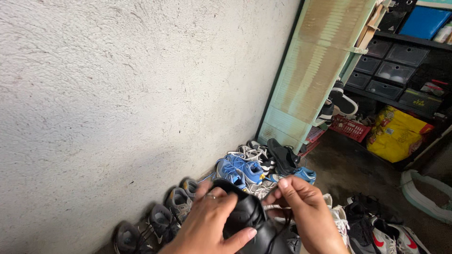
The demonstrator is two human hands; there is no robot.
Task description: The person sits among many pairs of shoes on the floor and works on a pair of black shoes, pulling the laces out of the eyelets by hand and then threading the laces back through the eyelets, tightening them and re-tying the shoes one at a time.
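At the bottom of the head view my left hand [207, 226] grips a black leather shoe [252, 221], fingers wrapped over its top and a ring on one finger. Close beside it on the right, my right hand [308, 209] pinches a white lace [270, 207] at the shoe's opening. The shoe's lower part runs off the bottom edge of the view.
Pairs of shoes line the rough white wall [117, 94]: grey ones [176, 204], blue ones [240, 169], a black one [282, 157]. More sneakers [376, 230] lie at the lower right. A pale green cabinet [315, 70], a red basket [351, 127], a yellow sack [395, 134] and dark shelving stand behind.
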